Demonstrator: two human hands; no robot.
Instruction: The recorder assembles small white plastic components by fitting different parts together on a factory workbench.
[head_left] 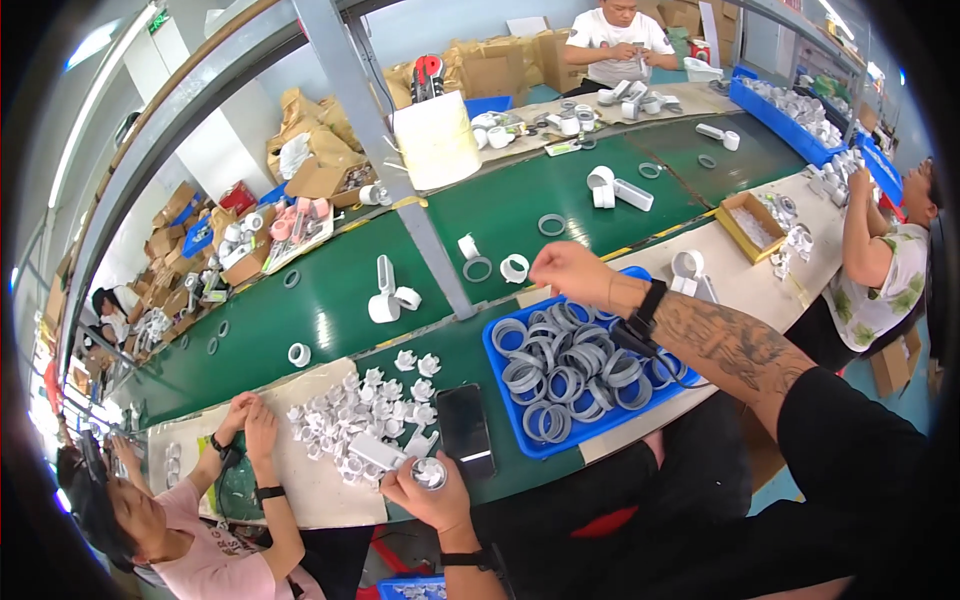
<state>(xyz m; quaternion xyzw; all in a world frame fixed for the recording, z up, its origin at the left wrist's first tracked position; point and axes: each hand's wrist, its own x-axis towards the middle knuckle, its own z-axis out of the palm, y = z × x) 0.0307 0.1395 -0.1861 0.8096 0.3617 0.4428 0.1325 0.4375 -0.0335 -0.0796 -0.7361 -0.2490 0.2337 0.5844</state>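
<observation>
In my left hand (436,494) is a white plastic part with a round head (429,473) and a flat handle (378,452), held low over the bench's near edge. My right hand (572,273) reaches over the near edge of the green belt, beyond the blue tray. Its fingers are bent together, their tips right beside a white ring-shaped part (514,268); whether they grip it I cannot make out. Below that hand, the blue tray (492,372) holds many grey rings (560,360). Left of it lie a dark phone (465,430) and a pile of small white plastic parts (375,410).
Loose white parts (385,300) and grey rings (551,224) lie on the green belt (350,265). A grey metal post (400,170) rises at its near edge. Co-workers sit close at left (215,545), at right (880,250) and across the belt (615,50). A yellow box (745,240) stands at right.
</observation>
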